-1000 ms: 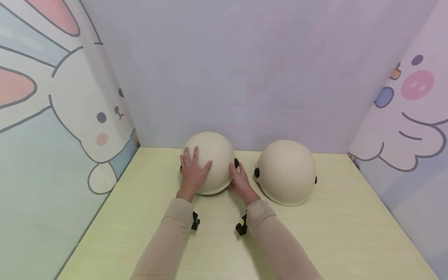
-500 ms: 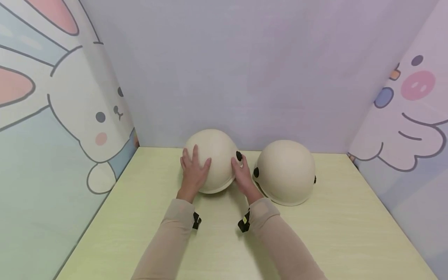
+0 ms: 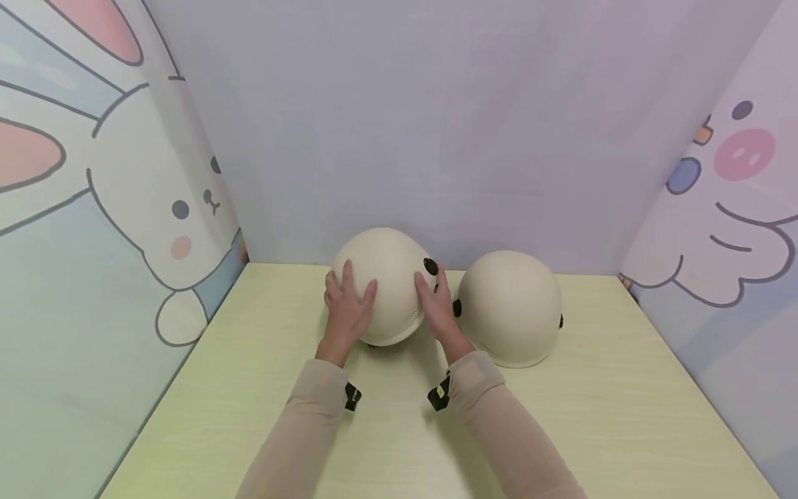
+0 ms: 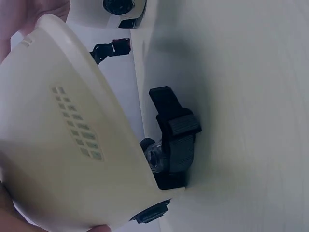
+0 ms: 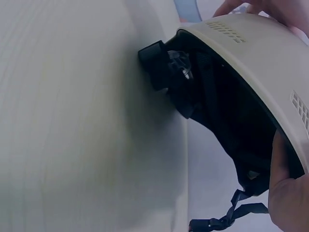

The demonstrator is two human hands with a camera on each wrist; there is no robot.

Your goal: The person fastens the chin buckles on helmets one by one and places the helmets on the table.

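Observation:
A cream helmet [image 3: 391,281] is tilted at the back of the table, its right side raised. My left hand [image 3: 347,312] lies spread on its left side, fingers and thumb apart. My right hand [image 3: 438,310] grips the raised rim on the right, the thumb outside on the shell; in the right wrist view a finger [image 5: 279,159] reaches inside. Under the helmet, black padding and an adjuster strap [image 4: 178,140] come close to the table; whether they touch it I cannot tell. A chin strap [image 5: 227,220] hangs from the dark inside.
A second cream helmet [image 3: 511,308] sits dome up just right of my right hand, with black round knobs on its sides. Behind runs a plain lilac wall [image 3: 399,138]; printed cartoon walls flank the pale wooden table [image 3: 386,430].
The left helmet's right side has risen, tilting it further, and it has shifted slightly right. My right hand has moved up and right with the rim; my left hand stays nearly in place.

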